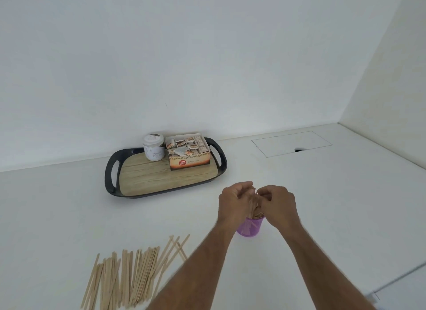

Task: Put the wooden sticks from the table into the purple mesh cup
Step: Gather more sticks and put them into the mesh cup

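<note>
Now both hands, the left hand point(236, 200) and right hand point(277, 201), pinch a bunch of sticks point(254, 207) into the purple cup point(250, 229), and next the pile point(129, 275) on the table point(69, 206) needs grabbing.

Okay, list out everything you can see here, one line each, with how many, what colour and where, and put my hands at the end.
Loose wooden sticks: many, too many to count, pale wood, spread on the table at near left.
Purple mesh cup: one, purple, on the table under both hands.
Sticks in the cup: a bunch, pale wood, standing up out of it.
Tray: one, dark rim with wood-look base, against the back wall.
Jar: one, white label, back left of the tray.
Tea box: one, open, orange-brown, sachets inside, back right of the tray.
Table: one, white.
Left hand: closed on the bunch.
Right hand: closed on the bunch.
</note>
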Motion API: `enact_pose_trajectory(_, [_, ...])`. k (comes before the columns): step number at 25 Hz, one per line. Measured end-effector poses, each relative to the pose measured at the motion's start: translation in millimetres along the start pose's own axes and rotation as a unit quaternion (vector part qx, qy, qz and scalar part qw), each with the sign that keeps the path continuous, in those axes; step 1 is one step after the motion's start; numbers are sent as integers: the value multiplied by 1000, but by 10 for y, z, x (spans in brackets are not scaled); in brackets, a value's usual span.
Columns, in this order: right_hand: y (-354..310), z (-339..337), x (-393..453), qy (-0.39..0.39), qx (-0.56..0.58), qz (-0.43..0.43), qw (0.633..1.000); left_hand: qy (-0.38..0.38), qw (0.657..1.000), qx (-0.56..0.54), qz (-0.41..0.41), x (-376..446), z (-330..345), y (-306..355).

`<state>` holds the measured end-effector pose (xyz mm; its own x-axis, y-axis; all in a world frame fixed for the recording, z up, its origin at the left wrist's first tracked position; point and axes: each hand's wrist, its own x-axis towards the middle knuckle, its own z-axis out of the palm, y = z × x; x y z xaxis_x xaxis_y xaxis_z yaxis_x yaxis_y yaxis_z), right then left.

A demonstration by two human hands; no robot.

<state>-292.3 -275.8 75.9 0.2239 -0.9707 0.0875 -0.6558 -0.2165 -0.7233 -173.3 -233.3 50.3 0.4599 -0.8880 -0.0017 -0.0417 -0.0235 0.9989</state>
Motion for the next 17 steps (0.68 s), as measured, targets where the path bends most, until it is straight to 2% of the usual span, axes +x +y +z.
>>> enact_pose_trajectory(4, [15, -18, -8, 31, -38, -15, 999, -8, 997, 65, 43, -27, -61, 34])
enact_pose_trajectory(7, [-47, 11, -95, 88, -42, -73, 993, 6, 996, 76, 51, -44, -190, 59])
enact_pose_trajectory(10, [-168, 151, -242, 112, -6, -138, 984, 17, 987, 154, 45, -43, -432, 60])
enact_pose_trajectory(12, [-235, 323, -358, 61, -8, -139, 988, 20, 974, 227, 10, -35, -657, 43])
enact_pose_trajectory(17, [-231, 884, -667, -143, -56, -79, 985, 15, 927, 357, -113, -106, -1340, -74])
